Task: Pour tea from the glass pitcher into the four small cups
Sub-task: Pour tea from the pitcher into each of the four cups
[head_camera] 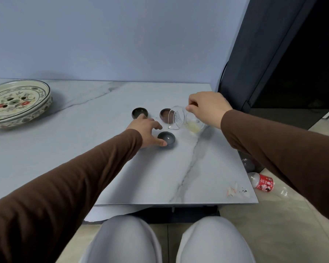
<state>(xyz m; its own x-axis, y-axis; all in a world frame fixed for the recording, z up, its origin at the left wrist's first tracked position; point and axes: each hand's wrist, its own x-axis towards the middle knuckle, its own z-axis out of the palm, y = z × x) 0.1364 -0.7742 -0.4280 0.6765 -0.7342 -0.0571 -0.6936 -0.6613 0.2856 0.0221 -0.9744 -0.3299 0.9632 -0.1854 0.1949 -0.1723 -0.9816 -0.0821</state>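
Note:
My right hand (207, 109) grips the glass pitcher (186, 120) by its handle and holds it tipped to the left, a little pale tea pooled in its lower side. Its spout hangs above and just right of a grey cup (167, 139) on the marble table (84, 149). My left hand (147, 131) rests beside that grey cup, thumb and fingers touching its left rim. A dark green cup (139, 112) stands behind my left hand. A brown cup (165, 114) sits partly hidden behind the pitcher's mouth. I see three cups only.
A stack of painted ceramic plates (15, 103) sits at the far left of the table. A dark cabinet (273, 63) stands to the right. A plastic bottle with a red label (262, 184) lies on the floor by the table's right edge. My knees are below the front edge.

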